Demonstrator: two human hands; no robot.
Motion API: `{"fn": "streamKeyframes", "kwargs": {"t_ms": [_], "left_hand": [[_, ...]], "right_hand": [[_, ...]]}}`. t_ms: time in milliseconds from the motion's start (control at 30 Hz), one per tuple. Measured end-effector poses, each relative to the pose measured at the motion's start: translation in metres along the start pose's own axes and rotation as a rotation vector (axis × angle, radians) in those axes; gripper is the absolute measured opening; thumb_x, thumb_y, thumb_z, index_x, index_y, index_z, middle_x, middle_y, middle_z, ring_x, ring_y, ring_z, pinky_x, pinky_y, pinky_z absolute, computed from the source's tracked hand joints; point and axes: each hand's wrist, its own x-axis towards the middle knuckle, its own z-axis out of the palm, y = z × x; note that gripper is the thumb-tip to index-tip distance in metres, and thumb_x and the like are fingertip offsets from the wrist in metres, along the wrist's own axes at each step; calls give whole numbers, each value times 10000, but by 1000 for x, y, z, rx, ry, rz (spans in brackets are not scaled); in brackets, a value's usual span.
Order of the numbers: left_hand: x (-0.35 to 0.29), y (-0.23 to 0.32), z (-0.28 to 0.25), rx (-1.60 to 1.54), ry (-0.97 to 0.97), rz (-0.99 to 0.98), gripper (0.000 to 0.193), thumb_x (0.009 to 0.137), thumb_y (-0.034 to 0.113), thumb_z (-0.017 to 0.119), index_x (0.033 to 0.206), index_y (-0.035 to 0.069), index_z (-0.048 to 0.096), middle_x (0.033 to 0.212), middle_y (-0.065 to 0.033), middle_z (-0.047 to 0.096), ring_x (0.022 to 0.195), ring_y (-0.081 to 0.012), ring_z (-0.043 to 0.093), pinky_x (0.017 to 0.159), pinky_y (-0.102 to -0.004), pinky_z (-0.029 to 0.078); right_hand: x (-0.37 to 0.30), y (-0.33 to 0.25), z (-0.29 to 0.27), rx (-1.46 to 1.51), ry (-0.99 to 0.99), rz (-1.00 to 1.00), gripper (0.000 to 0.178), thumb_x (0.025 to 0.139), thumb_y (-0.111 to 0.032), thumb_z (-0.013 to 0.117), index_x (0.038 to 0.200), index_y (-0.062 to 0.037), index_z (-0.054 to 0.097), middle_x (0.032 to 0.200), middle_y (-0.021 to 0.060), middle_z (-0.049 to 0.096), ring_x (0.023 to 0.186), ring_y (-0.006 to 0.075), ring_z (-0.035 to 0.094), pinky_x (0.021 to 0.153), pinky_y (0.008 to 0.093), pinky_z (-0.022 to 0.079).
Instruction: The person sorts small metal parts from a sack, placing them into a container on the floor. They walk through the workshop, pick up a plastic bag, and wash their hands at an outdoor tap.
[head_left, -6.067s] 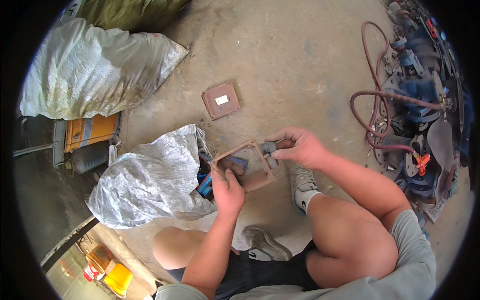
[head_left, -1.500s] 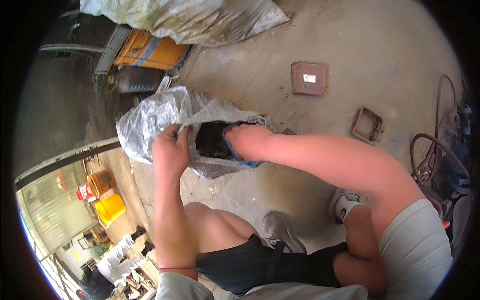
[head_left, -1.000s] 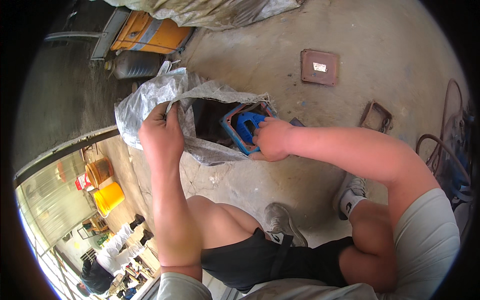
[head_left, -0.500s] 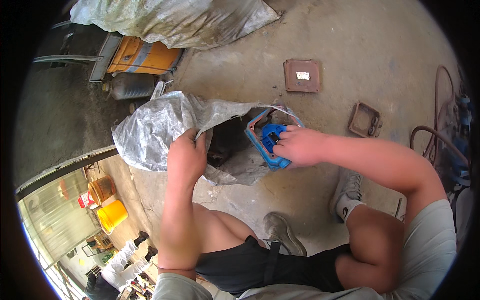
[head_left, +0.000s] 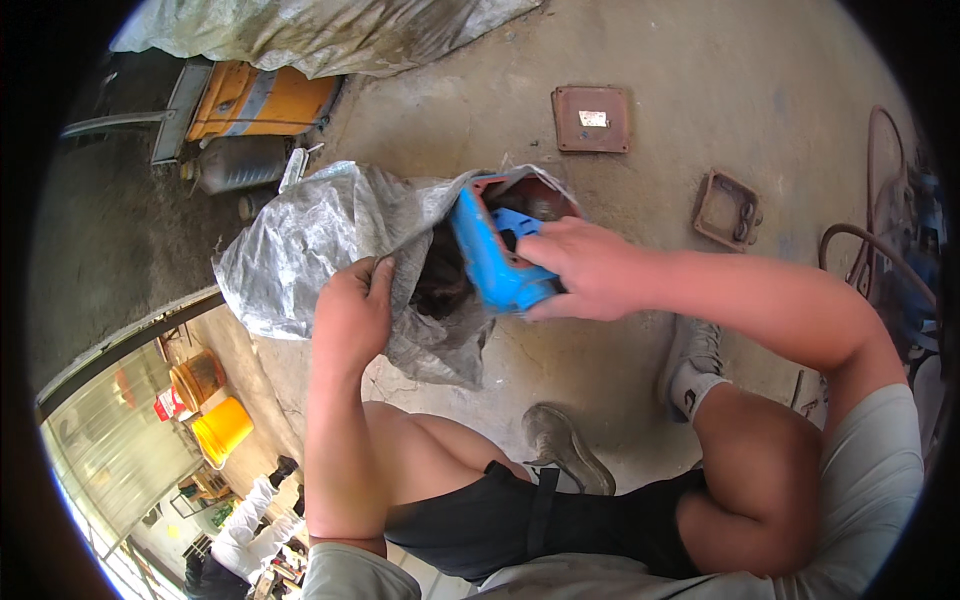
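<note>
My left hand (head_left: 352, 305) pinches the edge of a worn silver-grey woven sack (head_left: 300, 240), whose mouth gapes toward the right. Dark contents inside the sack are too dim to make out. A blue open metal housing (head_left: 484, 255), reddish inside and along its rim, is tilted at the sack's mouth. My right hand (head_left: 590, 265) is closed on the near right side of this housing, its fingers over the rim. Within the housing sits a smaller blue part (head_left: 515, 222), partly covered by my fingers.
On the concrete floor beyond lie a square brown cover (head_left: 592, 125) and a small brown open box (head_left: 727, 212). An orange container (head_left: 262, 98) and a clear plastic jug (head_left: 240, 165) stand far left. A yellow bucket (head_left: 222, 430) is at left. Hoses (head_left: 875, 245) run along the right.
My right hand has tipped the blue housing up and moved it left, showing more of its outer side. My left hand still holds the sack's edge, which has shifted slightly left.
</note>
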Motion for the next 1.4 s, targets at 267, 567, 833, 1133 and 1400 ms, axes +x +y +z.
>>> {"fn": "streamKeyframes", "kwargs": {"t_ms": [267,567,833,1133,1400], "left_hand": [[10,-15,-1,22,20,-12,381,1006,313,560,929,-36,691,877,-312,654,887,-489,638,778,-502,501],[13,-32,-2,13,70,-16,364,1006,312,562,1012,-23,705,926,-311,661,922,-488,636,802,-507,501],[-10,-23,-19,-168,151,-8,325,1017,269,573,983,-38,676,775,-273,623,699,-406,580,705,-421,486],[-27,-16,-27,-207,180,21,319,1017,267,588,1082,-25,698,777,-240,657,668,-302,596,713,-380,498],[-25,-18,-33,-195,271,-12,323,1012,276,603,1111,-10,716,808,-229,686,687,-272,638,720,-373,510]], "right_hand": [[5,-30,-7,254,56,41,583,775,-392,828,1116,-6,555,1060,230,631,1009,432,602,888,479,471],[-59,-43,-61,145,38,222,672,746,-390,876,1201,-39,527,1034,189,599,1034,373,589,926,467,462],[-105,35,-61,-367,0,182,442,716,-267,846,995,-79,559,947,106,600,946,338,550,829,432,413],[-132,66,-9,-681,-227,182,379,749,-284,807,1020,-117,602,963,54,625,991,256,572,877,401,424],[-27,-13,-37,-574,-766,395,399,839,-316,748,1124,-51,659,1014,156,702,1011,332,669,832,461,537]]}}
